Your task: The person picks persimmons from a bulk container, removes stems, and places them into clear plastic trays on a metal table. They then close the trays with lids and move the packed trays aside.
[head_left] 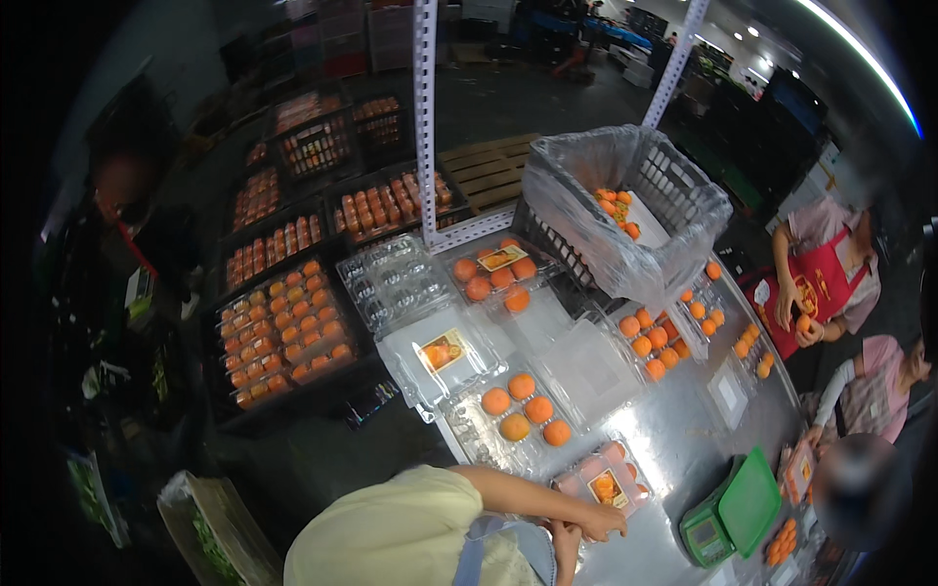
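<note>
My left hand [604,521] reaches across from the left, its fingers curled over the near edge of a clear plastic clamshell pack [576,480]. The pack holds round orange fruits and bears a printed label [607,488] on its lid. Close by, my right hand [565,548] is at the pack's near-left corner, its fingers partly hidden by my left wrist. Farther up the metal table [663,417] lies an open clamshell tray [480,432] with several orange fruits [538,409] in its cups. A labelled lid [442,353] adjoins that tray.
A plastic-lined crate [623,253] with fruit rises at the table's back. To the right stands a green scale [733,509]. Two co-workers [821,275] [876,388] work along the right edge. Black crates of packed fruit [286,329] stand left, near an upright metal post [426,117].
</note>
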`<state>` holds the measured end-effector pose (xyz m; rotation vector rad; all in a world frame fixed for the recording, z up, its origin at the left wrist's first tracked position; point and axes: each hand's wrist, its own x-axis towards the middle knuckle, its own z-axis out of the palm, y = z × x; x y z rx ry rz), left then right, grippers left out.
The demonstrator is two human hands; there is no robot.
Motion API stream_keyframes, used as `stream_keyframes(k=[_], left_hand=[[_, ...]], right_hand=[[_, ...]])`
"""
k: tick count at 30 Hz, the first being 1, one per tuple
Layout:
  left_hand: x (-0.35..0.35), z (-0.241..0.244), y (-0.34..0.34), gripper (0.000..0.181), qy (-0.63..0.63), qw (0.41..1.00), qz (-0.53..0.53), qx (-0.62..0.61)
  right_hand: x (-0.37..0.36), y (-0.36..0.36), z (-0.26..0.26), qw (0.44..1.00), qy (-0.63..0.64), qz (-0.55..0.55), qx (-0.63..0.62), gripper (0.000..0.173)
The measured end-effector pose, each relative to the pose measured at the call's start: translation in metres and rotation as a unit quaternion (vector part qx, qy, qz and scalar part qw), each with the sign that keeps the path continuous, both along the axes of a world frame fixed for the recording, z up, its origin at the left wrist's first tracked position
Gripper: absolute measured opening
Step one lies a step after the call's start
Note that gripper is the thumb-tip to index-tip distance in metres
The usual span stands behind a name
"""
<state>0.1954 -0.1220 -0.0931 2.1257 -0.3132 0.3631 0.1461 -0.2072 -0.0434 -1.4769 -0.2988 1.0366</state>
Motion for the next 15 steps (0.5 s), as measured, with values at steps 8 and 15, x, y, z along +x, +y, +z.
stream_keyframes(k=[8,15], left_hand=[[-0.099,0.028,0.068,0.014,0.242,0.845,0.127,-0.459],[-0.159,-0.007,0.055,0.047,0.517,0.504,-0.113,-0.683]], right_hand=[[0.128,-0.009,-0.010,0.889,-0.450,-0.001,-0.087,0.024],[0.184,-0.002,-0.062,0.771,-0.590,-0.021,-0.239,0.042]])
